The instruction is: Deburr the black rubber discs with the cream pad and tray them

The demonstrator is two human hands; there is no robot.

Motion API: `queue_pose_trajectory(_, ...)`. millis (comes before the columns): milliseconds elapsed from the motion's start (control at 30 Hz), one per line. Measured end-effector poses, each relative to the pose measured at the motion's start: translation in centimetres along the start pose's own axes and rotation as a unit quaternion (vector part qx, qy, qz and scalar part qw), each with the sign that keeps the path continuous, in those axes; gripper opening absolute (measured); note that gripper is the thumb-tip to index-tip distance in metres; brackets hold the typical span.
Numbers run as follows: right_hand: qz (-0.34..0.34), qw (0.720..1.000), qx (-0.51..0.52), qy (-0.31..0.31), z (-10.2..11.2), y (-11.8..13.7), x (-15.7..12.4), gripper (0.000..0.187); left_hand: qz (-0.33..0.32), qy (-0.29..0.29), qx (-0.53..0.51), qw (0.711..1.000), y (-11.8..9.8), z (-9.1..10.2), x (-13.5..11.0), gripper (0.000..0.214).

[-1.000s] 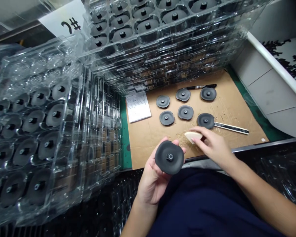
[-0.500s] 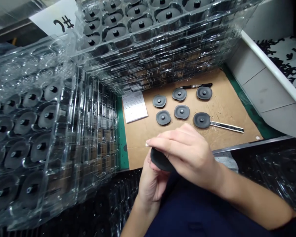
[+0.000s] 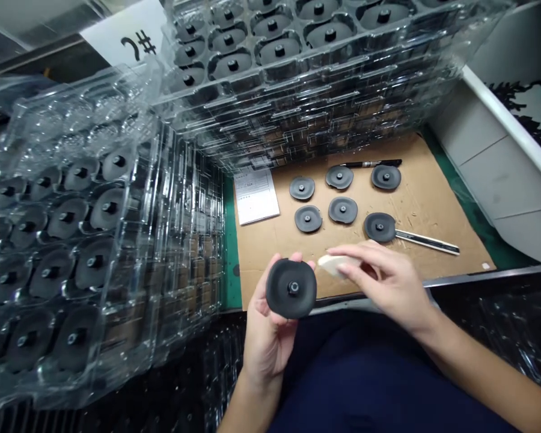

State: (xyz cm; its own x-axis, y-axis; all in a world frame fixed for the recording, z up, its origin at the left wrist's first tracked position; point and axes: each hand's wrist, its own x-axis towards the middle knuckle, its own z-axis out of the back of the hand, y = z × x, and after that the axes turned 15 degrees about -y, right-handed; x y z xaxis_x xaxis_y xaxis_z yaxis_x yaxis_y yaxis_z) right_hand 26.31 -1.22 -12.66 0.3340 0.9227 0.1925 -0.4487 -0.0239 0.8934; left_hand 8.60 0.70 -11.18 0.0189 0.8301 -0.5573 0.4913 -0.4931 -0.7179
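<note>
In my left hand [image 3: 268,343] is a dark grey rounded disc [image 3: 282,294] with a short post at its centre, its post side facing up toward me. My right hand [image 3: 392,282] pinches a small off-white pad [image 3: 336,263] between thumb and fingers, just right of the disc and apart from it. Beyond my hands, several similar discs [image 3: 343,210] lie in two rows on a brown cardboard sheet [image 3: 270,246]. The nearest right disc [image 3: 379,227] rests against a slim light-and-dark strip-like tool [image 3: 428,242].
Stacked clear plastic trays [image 3: 270,114] holding discs rise behind the cardboard, with another tray stack [image 3: 130,258] at left. A printed paper pad [image 3: 256,197] and a black pen [image 3: 379,163] lie on the cardboard. A white-edged bin [image 3: 514,132] stands at right.
My right hand has moved right with the pad, off the disc. The disc in my left hand has turned from edge-on to showing its post side.
</note>
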Motion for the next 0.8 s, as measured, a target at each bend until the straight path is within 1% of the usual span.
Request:
queue_pose_trajectory(33,-0.037,0.999,-0.015,0.004,0.1,-1.5,-0.7,0.022,0.008,0.004,-0.003,1.000,-0.2,0.1,-0.1,0.060)
queue_pose_trajectory(67,-0.059,0.997,-0.036,0.014,0.1,-3.0,-1.5,0.022,0.018,0.007,-0.007,1.000,-0.4,0.2,-0.1,0.059)
queue_pose_trajectory(133,-0.073,0.993,-0.080,0.039,0.0,-5.5,-2.5,0.023,0.041,0.016,-0.012,0.999,-0.6,0.1,-0.2,0.057)
queue_pose_trajectory(200,-0.072,0.990,-0.103,0.057,0.0,-6.5,-2.7,0.022,0.063,0.027,-0.014,0.998,-0.7,0.0,-0.2,0.061)
queue_pose_trajectory(267,-0.077,0.991,-0.104,0.045,0.3,-5.6,-2.0,0.024,0.073,0.035,-0.013,0.997,-0.7,-0.3,-0.3,0.065)
queue_pose_trajectory(333,-0.062,0.994,-0.094,0.004,0.8,-3.0,-0.8,0.025,0.071,0.043,-0.014,0.996,-0.4,-0.4,-0.5,0.067)
queue_pose_trajectory(367,-0.036,0.996,-0.082,-0.023,0.9,-1.3,-0.2,0.025,0.064,0.045,-0.014,0.997,-0.3,-0.4,-0.5,0.066)
queue_pose_trajectory(400,0.010,0.997,-0.065,-0.043,1.0,0.3,0.3,0.027,0.054,0.041,-0.014,0.998,-0.1,-0.4,-0.6,0.065)
queue_pose_trajectory(433,0.071,0.995,-0.044,-0.053,0.9,1.8,0.6,0.029,0.045,0.036,-0.013,0.998,0.2,-0.3,-0.5,0.065)
queue_pose_trajectory(467,0.129,0.990,-0.023,-0.051,0.7,3.0,0.8,0.031,0.041,0.030,-0.008,0.999,0.4,-0.1,-0.5,0.065)
queue_pose_trajectory(500,0.170,0.984,-0.010,-0.044,0.4,3.9,0.9,0.032,0.036,0.022,-0.002,0.999,0.5,0.1,-0.4,0.067)
queue_pose_trajectory(533,0.188,0.982,-0.008,-0.032,0.0,4.4,0.9,0.032,0.029,0.011,0.004,0.999,0.7,0.2,-0.3,0.067)
queue_pose_trajectory(567,0.182,0.983,-0.022,-0.016,-0.3,4.7,0.9,0.030,0.020,0.000,0.008,1.000,0.8,0.3,-0.2,0.067)
queue_pose_trajectory(633,0.146,0.987,-0.072,0.010,-1.0,4.7,0.9,0.028,-0.010,-0.016,0.005,1.000,0.9,0.4,0.0,0.065)
queue_pose_trajectory(667,0.144,0.985,-0.087,0.023,-1.3,4.6,1.0,0.027,-0.028,-0.020,-0.002,0.999,0.9,0.4,0.0,0.062)
queue_pose_trajectory(700,0.158,0.984,-0.083,0.025,-1.5,4.6,1.1,0.027,-0.040,-0.018,-0.009,0.999,1.0,0.3,0.1,0.059)
queue_pose_trajectory(767,0.201,0.979,-0.030,-0.008,-1.8,4.6,1.3,0.027,-0.053,-0.007,-0.013,0.998,1.1,0.0,0.1,0.058)
queue_pose_trajectory(800,0.208,0.978,-0.003,-0.026,-1.9,4.6,1.3,0.027,-0.056,-0.004,-0.011,0.998,1.1,-0.1,0.1,0.058)
